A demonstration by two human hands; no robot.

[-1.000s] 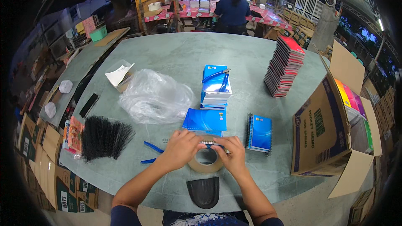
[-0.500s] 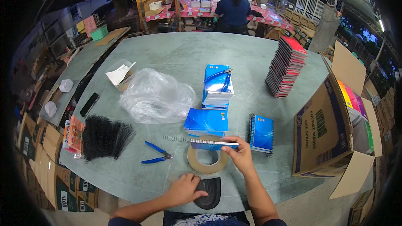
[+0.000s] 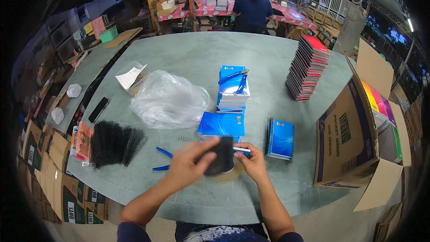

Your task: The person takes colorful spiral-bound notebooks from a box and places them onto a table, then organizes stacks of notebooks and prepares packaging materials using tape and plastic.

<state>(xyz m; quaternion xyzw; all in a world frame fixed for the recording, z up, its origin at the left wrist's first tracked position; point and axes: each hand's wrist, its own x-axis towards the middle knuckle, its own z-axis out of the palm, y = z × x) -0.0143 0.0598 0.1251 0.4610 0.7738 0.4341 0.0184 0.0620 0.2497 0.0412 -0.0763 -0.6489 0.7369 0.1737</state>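
In my left hand (image 3: 187, 162), closed and blurred by motion, is a flat black pad (image 3: 219, 157) with one rounded end. The pad is raised in front of a small blue spiral notebook (image 3: 242, 150) and hides most of it. My right hand (image 3: 254, 161) pinches this notebook at its right end, edge-on. A loose wire coil (image 3: 183, 138) sticks out to the left. Beneath them lies a roll of tape (image 3: 229, 177), partly covered. Blue-handled cutters (image 3: 162, 168) rest to the left, their jaws hidden by my left hand.
Blue notebooks (image 3: 221, 124) are stacked ahead, another pair of cutters (image 3: 242, 80) on top. Bound blue notebooks (image 3: 281, 140) lie right, near a red notebook stack (image 3: 309, 67) and an open carton (image 3: 345, 139). Black coils (image 3: 115, 145) and a plastic bag (image 3: 170, 101) lie left.
My left hand has picked the black pad up off the table and brought it up to the notebook. My right hand keeps its hold on the notebook.
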